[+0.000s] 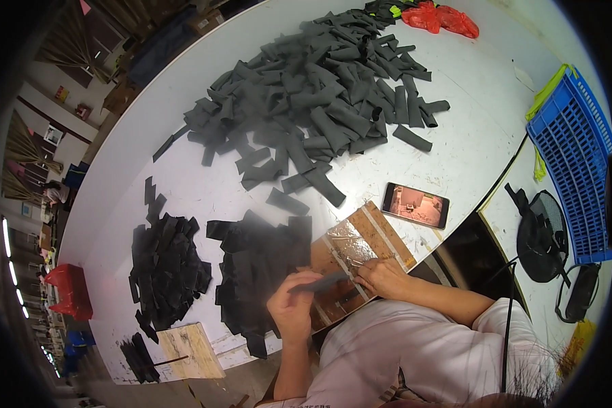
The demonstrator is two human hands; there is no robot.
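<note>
My left hand (294, 300) is closed on a strip of dark grey fabric (319, 282), which sticks out to the right from its fingers. My right hand (382, 277) rests over a brown wooden board (374, 228) with pale strips across it. Its fingers are bent together at a thin, metallic-looking thing (350, 260); what exactly they grip is too small to tell. A shiny, clear patch (347, 238) covers part of the board just beyond that hand. Left of the board, a layered stack of dark fabric strips (258, 262) lies close to my left hand.
A large heap of dark grey fabric pieces (306, 95) covers the far table. Another black pile (170, 268) sits left, near a pale wooden block (190, 350). Beyond the board lies a phone (415, 205). A blue basket (571, 163) and black mesh item (542, 238) are right.
</note>
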